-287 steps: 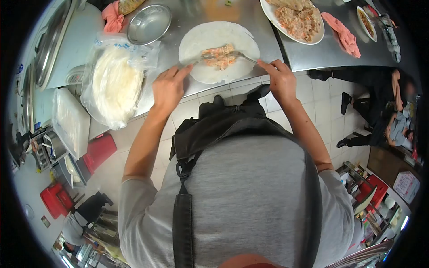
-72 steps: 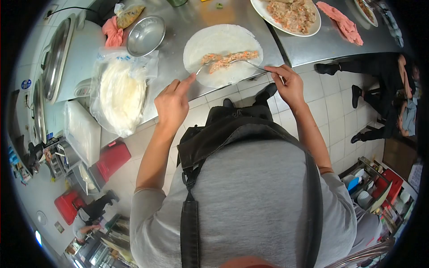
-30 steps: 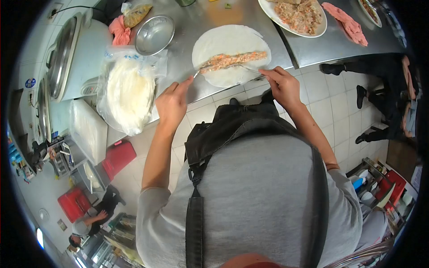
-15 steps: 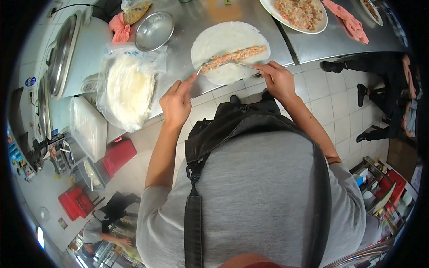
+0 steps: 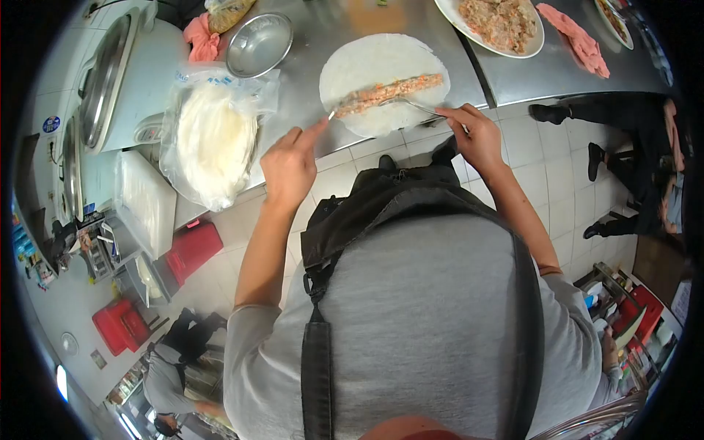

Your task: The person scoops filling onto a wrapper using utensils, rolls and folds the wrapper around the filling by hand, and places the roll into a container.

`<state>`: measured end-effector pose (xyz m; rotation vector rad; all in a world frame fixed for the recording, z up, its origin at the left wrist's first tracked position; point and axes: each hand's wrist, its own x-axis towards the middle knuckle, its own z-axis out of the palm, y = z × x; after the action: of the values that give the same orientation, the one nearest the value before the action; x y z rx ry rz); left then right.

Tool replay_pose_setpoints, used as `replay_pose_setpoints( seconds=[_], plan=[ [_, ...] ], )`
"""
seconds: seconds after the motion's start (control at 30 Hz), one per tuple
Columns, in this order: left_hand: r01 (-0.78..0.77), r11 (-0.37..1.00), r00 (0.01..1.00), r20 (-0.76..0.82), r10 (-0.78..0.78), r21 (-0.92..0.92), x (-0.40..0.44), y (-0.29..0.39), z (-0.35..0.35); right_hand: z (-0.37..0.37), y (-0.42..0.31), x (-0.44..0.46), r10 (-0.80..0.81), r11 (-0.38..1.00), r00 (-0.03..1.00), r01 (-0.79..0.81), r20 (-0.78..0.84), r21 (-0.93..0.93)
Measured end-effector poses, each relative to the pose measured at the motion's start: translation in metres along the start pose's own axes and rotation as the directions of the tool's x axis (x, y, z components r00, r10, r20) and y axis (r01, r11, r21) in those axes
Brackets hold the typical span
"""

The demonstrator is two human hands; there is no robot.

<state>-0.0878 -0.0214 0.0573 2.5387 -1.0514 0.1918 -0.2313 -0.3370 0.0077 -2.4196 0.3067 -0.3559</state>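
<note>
— Holding what?
— Gripping a metal utensil [image 5: 332, 114] in the left hand [image 5: 290, 167], with forefinger outstretched; pinching a spoon-like utensil [image 5: 415, 106] by its handle in the right hand [image 5: 475, 136].
— And lying where?
— Flat on the steel counter [image 5: 301, 103], upper middle of the frame: a round white wrapper [image 5: 374, 59], with a strip of orange-flecked filling [image 5: 389, 94] across its lower half.
— Any risk?
— Might tear the wrapper if pressing or scraping too hard with either metal tip. Might also drag or crease its lower rim, seemingly right at the counter's front edge.
— And the filling?
— Could spill off, lying close to the rim at both ends, if spread too far.
</note>
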Motion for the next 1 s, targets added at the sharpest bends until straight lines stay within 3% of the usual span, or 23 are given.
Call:
replay_pose_setpoints(
  seconds=[0.1,0.2,0.3,0.47,0.57,0.73,0.83,0.9,1.0],
  plan=[
    [0.038,0.998,0.999,-0.018,-0.038,-0.045,0.014,0.015,-0.005,0.006,-0.009,0.001,-0.001,1.000,0.999,0.000,0.032,0.023],
    [-0.076,0.996,0.997,-0.021,0.075,-0.038,0.011,0.010,0.017,0.010,-0.014,0.005,-0.001,1.000,1.000,0.001,0.011,-0.008],
    [-0.049,0.997,0.998,0.045,0.047,0.057,0.006,-0.005,0.010,0.004,-0.001,0.000,0.040,0.999,0.999,-0.041,-0.008,-0.013],
    [0.046,0.999,0.999,0.010,-0.045,-0.013,0.010,-0.007,-0.006,0.006,-0.006,-0.002,0.032,0.996,0.999,-0.033,0.019,0.084],
    [0.022,1.000,1.000,0.001,-0.022,0.016,0.004,-0.011,0.006,0.026,-0.019,0.006,-0.121,0.992,0.992,0.120,0.031,0.035],
    [0.028,0.994,0.998,0.055,-0.034,0.101,-0.006,-0.014,-0.010,0.024,-0.011,0.007,-0.026,0.999,1.000,0.026,0.000,0.032],
    [0.071,0.997,0.997,0.008,-0.072,0.020,0.001,0.003,-0.011,0.023,-0.015,0.008,-0.049,0.998,0.998,0.049,0.024,0.029],
    [-0.049,0.996,0.999,0.002,0.049,0.078,0.001,0.001,0.004,0.019,-0.013,0.010,-0.041,0.999,0.999,0.041,0.018,0.018],
    [0.022,1.000,1.000,-0.005,-0.022,-0.001,-0.003,-0.009,-0.002,0.005,-0.006,0.009,0.010,1.000,1.000,-0.010,0.028,0.017]
  ],
)
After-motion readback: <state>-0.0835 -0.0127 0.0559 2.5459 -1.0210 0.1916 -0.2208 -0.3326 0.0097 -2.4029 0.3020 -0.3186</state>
